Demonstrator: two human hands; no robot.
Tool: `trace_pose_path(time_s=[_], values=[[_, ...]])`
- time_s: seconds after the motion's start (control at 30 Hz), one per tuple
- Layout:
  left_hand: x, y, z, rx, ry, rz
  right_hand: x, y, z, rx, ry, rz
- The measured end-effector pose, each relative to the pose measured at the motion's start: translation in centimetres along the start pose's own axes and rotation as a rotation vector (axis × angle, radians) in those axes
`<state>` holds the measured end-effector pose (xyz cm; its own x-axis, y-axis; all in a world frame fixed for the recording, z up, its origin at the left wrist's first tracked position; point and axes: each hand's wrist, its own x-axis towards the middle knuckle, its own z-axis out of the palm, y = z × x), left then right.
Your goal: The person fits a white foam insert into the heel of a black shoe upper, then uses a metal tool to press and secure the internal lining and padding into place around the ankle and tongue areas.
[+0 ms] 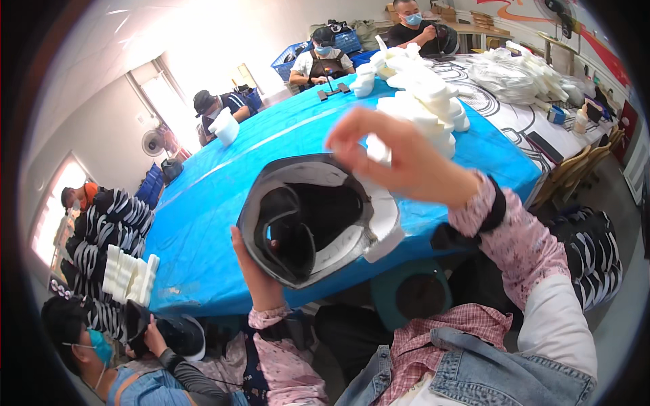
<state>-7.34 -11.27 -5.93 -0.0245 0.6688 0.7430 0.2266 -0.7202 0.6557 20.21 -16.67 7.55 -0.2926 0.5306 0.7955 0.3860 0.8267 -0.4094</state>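
In front of me is a black cap (325, 203), its hollow inside turned up toward me, with a pale grey band around the rim. A small gap in its side lets the blue show through. My left hand (261, 274) grips the cap by its near left edge, thumb up along the outside and the other fingers hidden beneath. Over the far right rim hovers my right hand (406, 159), its fingers bent round toward the thumb like a pinch. Motion blurs those fingertips, and anything between them is too small to make out. A white flap (386, 245) juts from the cap's right side.
A blue-covered table (203, 230) stretches ahead. White moulded forms (423, 101) are heaped at its far right, more white forms (128, 274) at its left edge. Stacked black-and-white caps (112, 230) rise at left. A person (101, 352) works close on my left; others sit farther along.
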Motion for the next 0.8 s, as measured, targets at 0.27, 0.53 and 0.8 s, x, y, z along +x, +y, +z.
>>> trace_pose_path(time_s=[0.27, 0.53, 0.8], values=[[-1.5, 3.3, 2.0, -0.917, 0.150, -0.489, -4.6, 0.7, 2.8, -0.082, -0.359, -0.076], [-1.4, 8.4, 5.2, -0.369, 0.190, -0.366, -4.6, 1.2, 4.9, -0.699, -0.385, -0.404], [-1.3, 8.0, 6.5, -0.790, 0.184, -0.554, -5.0, 2.3, 4.4, -0.746, -0.507, -0.424]])
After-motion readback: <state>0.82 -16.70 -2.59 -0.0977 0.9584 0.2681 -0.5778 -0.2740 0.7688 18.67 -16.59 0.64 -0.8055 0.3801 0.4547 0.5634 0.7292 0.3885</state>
